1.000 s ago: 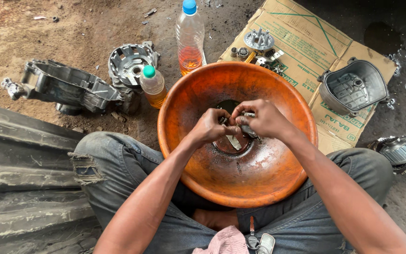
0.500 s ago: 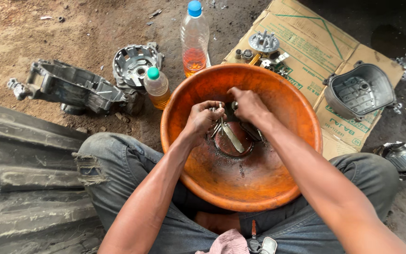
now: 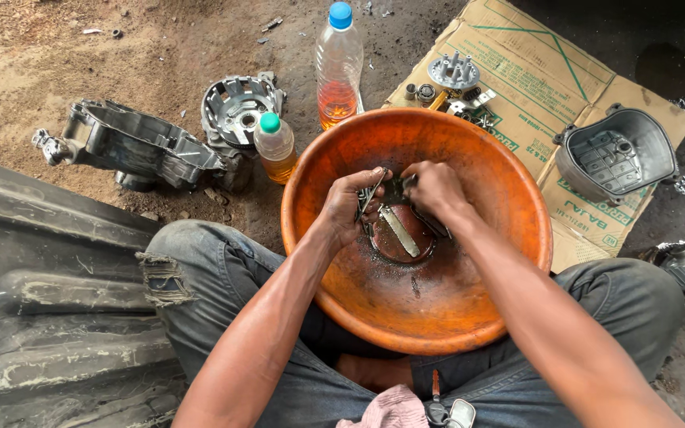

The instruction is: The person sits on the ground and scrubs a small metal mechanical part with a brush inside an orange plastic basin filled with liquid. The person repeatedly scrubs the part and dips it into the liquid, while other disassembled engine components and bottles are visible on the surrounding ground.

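Parts [image 3: 394, 198] sit gripped in my left hand [image 3: 352, 208] and right hand [image 3: 435, 190], now shifted toward the basin's [image 3: 509, 182] far rim, so scrubbing continues over the dirty pool.

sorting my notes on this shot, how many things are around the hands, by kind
orange basin: 1
plastic bottles, tall and short: 2
big metal engine covers and housings: 3
flattened cardboard sheet: 1
flat metal strip in the basin: 1
Total: 8
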